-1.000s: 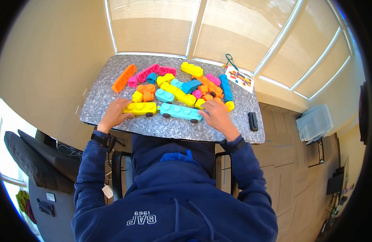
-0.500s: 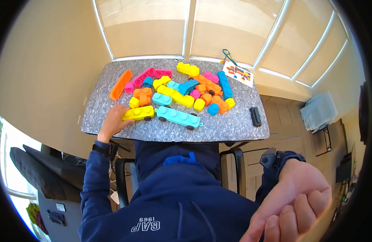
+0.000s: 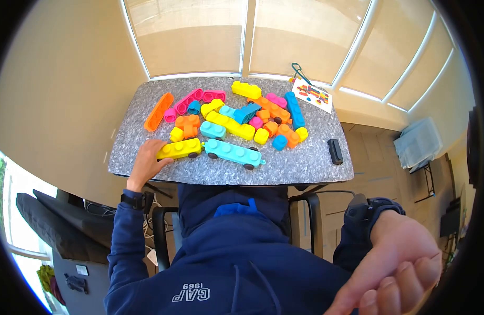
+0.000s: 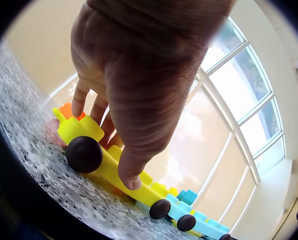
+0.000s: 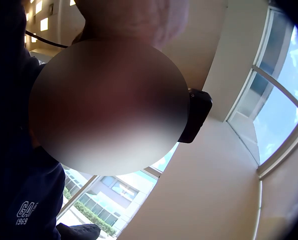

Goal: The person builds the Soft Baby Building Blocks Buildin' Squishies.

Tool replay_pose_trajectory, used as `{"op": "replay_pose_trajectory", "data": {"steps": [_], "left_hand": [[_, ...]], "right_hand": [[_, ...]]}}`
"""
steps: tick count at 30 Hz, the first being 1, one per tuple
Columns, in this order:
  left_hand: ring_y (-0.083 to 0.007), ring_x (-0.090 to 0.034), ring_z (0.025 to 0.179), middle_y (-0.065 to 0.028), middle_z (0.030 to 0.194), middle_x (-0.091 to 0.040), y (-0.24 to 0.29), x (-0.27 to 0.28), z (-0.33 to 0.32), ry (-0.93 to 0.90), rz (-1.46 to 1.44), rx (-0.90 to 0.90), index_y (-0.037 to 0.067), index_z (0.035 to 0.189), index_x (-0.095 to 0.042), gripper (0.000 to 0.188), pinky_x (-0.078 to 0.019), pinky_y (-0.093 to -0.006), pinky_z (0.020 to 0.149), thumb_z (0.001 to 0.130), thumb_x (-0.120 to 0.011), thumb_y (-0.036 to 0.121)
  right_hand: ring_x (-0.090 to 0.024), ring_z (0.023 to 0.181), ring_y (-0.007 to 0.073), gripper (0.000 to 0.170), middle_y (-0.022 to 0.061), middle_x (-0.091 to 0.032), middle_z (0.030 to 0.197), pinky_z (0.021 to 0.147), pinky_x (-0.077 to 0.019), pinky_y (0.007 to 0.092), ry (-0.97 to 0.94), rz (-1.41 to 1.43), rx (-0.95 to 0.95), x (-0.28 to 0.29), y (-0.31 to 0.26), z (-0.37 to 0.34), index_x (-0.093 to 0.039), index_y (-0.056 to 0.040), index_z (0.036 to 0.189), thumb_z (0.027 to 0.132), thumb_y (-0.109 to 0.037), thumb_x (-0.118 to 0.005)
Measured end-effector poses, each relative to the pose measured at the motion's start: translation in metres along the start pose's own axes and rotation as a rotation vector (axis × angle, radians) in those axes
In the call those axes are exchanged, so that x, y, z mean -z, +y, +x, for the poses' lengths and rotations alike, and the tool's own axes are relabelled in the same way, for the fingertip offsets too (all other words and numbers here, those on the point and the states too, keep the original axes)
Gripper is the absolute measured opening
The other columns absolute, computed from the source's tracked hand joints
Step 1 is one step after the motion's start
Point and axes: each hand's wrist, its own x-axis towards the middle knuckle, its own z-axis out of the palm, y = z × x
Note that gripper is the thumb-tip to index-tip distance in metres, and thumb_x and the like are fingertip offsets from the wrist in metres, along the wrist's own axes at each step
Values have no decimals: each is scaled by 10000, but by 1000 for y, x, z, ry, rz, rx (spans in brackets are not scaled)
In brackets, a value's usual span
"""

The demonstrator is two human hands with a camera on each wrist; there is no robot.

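Fingers (image 4: 100, 107) of left hand (image 3: 146, 161) pinching yellow car (image 3: 180, 149)
Thumb (image 4: 131, 172) on its side, blue car (image 3: 233, 153) at its end; right hand (image 3: 397, 262) off table (image 3: 299, 165), fingers (image 3: 390, 294) curled

Desk (image 3: 299, 165) looks like speckled stone-ish laminate from my end, blocks (image 3: 234, 152) are matt smooth plastic, hoodie's (image 3: 221, 262) soft matt cloth, card (image 3: 311, 95) seems paper.

A blurred patch (image 5: 109, 107) shows between a navy sweatshirt (image 5: 19, 170) and windows (image 5: 281, 95)
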Motion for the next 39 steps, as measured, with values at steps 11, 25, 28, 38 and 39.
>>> {"op": "replay_pose_trajectory", "data": {"steps": [11,25,28,38,39], "left_hand": [[-379,-613,1282,-155,1326,-698,1,0,5,-46,-2,-23,28,1330,-698,602,-475,-485,1099,800,-916,214],[-349,-624,1298,-113,1305,-728,-9,11,4,-147,-62,1,78,1274,-742,574,-457,-490,1117,738,-927,169],[-348,-623,1299,-111,1297,-724,4,18,6,-149,-38,12,75,1280,-737,593,-457,-490,1117,735,-940,191],[-345,-626,1269,-113,1289,-701,85,-10,62,-183,-176,-341,51,1270,-708,589,-482,-466,1075,765,-935,253],[-335,-629,1269,-110,1285,-702,91,-16,66,-194,-179,-380,53,1259,-707,581,-490,-456,1065,769,-934,266]], "right_hand": [[-459,536,170,514,-4,-445,638,490,-304,303,-274,404,-516,-2,-54,-42,-504,-117,678,889,-544,-695],[-704,1070,447,238,225,-712,1113,910,-583,547,-1417,514,-1127,-121,-96,-394,-675,-20,1155,938,-117,-674],[-693,1156,440,313,235,-717,1181,970,-582,538,-1520,507,-1162,-130,-103,-404,-669,-21,1236,962,-169,-692],[-700,1197,451,613,254,-749,1250,1031,-567,523,-1729,618,-1284,-165,-89,-383,-633,-34,1446,923,-320,-776],[-700,1197,451,613,254,-749,1250,1031,-567,523,-1730,616,-1280,-169,-90,-381,-633,-34,1446,923,-320,-776]]}}
